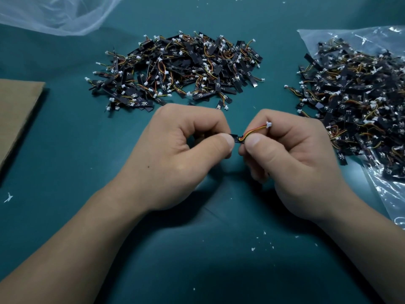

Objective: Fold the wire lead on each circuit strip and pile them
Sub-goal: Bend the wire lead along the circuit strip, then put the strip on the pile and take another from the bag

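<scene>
- The left hand [175, 159] is curled into a loose fist, thumb tip pressed against the forefinger, pinching one end of a circuit strip [236, 138].
- The right hand [291, 159], just beside the left with the thumb tips nearly meeting, pinches the wire lead [255, 130] between thumb and forefinger; its other fingers are curled under.
- Both bare forearms angle inward toward the hands, wrists low.

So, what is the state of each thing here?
circuit strip: held between both hands
wire lead: curved up, white plug free
left hand: pinches the strip
right hand: pinches the wire lead
middle pile: loose on the mat
right pile: on a plastic bag
</scene>
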`<state>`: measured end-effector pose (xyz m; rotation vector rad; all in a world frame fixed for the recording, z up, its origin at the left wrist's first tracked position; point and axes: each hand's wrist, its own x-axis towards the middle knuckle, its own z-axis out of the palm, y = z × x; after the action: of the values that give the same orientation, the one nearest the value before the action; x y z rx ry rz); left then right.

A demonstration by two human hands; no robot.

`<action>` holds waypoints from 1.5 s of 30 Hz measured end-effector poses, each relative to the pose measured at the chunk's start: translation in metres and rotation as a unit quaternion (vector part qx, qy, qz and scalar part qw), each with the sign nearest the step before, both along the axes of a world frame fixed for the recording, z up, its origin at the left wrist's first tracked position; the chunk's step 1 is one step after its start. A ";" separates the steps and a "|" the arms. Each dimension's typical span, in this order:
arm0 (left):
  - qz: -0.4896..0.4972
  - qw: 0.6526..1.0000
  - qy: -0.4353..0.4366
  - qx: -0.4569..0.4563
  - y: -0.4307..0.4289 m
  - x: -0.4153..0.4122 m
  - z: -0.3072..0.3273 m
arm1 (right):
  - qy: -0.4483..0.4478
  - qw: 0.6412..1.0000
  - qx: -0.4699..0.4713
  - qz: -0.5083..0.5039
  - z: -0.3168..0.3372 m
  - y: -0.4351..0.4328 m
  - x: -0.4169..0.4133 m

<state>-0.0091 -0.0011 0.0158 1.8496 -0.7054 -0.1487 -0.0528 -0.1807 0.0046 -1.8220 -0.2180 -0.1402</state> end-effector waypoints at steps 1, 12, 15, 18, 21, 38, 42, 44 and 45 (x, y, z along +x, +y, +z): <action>0.001 1.000 0.000 -0.002 0.000 0.000 0.000 | 0.001 1.000 0.008 0.003 0.000 0.000 0.000; 0.027 1.000 -0.014 0.002 0.001 0.000 -0.001 | 0.025 0.999 0.025 0.028 -0.001 -0.002 0.001; 0.026 1.000 -0.014 -0.002 0.001 0.000 -0.001 | 0.015 1.000 0.010 0.026 -0.001 -0.001 0.001; 0.040 0.999 -0.016 -0.010 0.002 0.001 -0.001 | 0.006 1.000 0.013 0.024 -0.002 0.000 0.002; 0.042 0.999 -0.018 -0.013 0.002 0.000 -0.001 | 0.002 1.000 0.005 0.019 -0.002 -0.001 0.001; 0.030 0.999 -0.028 0.001 0.002 0.003 -0.004 | -0.010 0.999 -0.037 0.006 -0.004 0.000 0.001; 0.024 0.999 -0.025 -0.010 0.003 0.003 -0.004 | -0.021 0.998 -0.055 -0.007 -0.004 0.001 0.001; 0.020 0.999 -0.025 -0.004 0.003 0.002 -0.004 | -0.015 0.999 -0.045 -0.001 -0.004 0.000 0.001; 0.017 1.000 -0.026 0.000 0.003 0.002 -0.004 | -0.011 0.999 -0.034 0.004 -0.004 0.000 0.001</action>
<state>-0.0070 0.0020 0.0115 1.8705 -0.7088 -0.0792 -0.0514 -0.1810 0.0009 -1.8879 -0.2480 -0.1486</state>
